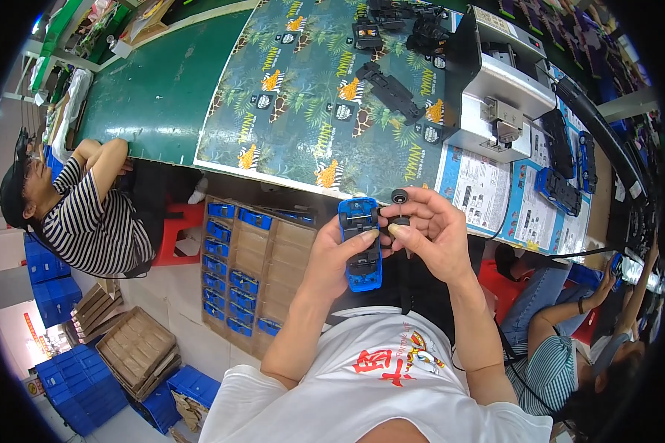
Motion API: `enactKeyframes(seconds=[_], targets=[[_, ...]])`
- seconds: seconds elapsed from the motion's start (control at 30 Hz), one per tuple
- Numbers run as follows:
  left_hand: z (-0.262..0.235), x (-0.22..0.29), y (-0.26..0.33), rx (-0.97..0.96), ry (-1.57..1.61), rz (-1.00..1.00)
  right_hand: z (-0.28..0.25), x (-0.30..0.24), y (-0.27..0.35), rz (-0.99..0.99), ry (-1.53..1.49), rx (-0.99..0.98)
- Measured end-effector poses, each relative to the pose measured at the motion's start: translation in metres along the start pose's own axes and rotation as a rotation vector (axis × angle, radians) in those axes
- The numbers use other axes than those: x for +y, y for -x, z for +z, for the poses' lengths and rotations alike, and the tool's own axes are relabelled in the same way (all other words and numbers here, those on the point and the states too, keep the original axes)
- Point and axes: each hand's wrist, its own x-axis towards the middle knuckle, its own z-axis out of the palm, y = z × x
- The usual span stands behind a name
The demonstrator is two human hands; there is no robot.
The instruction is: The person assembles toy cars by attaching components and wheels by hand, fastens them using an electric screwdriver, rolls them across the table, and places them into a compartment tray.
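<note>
A blue toy car body [374, 278] is held underside up in my left hand [330, 255], whose thumb presses on the black parts inside it. A metal axle lies across its upper end. Close beside it, my right hand [445, 240] pinches a wheel axle [400, 198] with black wheels, one wheel showing above the fingers and another near the thumb. Both hands are in front of the table's near edge, above my lap. Fingers hide part of the car body and the lower end of the axle.
Black toy car chassis [389, 90] lie on the table's printed sheet [288, 140]. A metal bench machine [495, 111] stands at right, with blue car bodies [558, 190] beyond it. Below left is a divided cardboard tray [273, 255] of blue bodies. People sit at both sides.
</note>
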Motion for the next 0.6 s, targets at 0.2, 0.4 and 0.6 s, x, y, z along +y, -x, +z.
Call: enactKeyframes(seconds=[0.2, 0.4, 0.6], targets=[[-0.003, -0.003, -0.001, 0.006, 0.010, 0.005, -0.005, 0.001, 0.007, -0.054, 0.075, 0.054], [-0.007, -0.009, -0.006, -0.007, 0.037, 0.054, 0.003, 0.009, 0.033, -0.209, 0.418, 0.182], [-0.004, -0.014, -0.010, -0.005, 0.128, 0.130, 0.033, 0.016, 0.048, -0.286, 0.703, 0.188]])
